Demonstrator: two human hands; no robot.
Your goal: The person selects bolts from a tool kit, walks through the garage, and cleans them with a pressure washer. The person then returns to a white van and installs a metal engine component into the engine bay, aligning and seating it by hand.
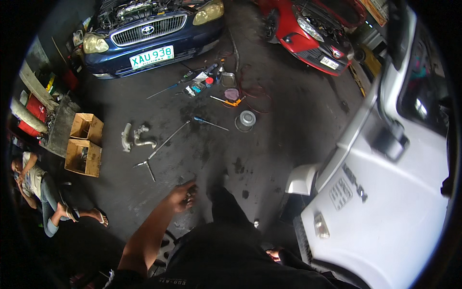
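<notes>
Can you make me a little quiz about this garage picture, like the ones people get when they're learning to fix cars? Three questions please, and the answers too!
1. True or false: the red car is to the left of the dark blue car in the picture.
2. Which of these is nearest to the person's left hand?
a) the cardboard boxes
b) the long T-shaped metal tool
c) the red hose
3. Fill in the missing colour: the handle of the screwdriver is ____.

Key:
1. False. The red car is to the right.
2. b
3. blue
</notes>
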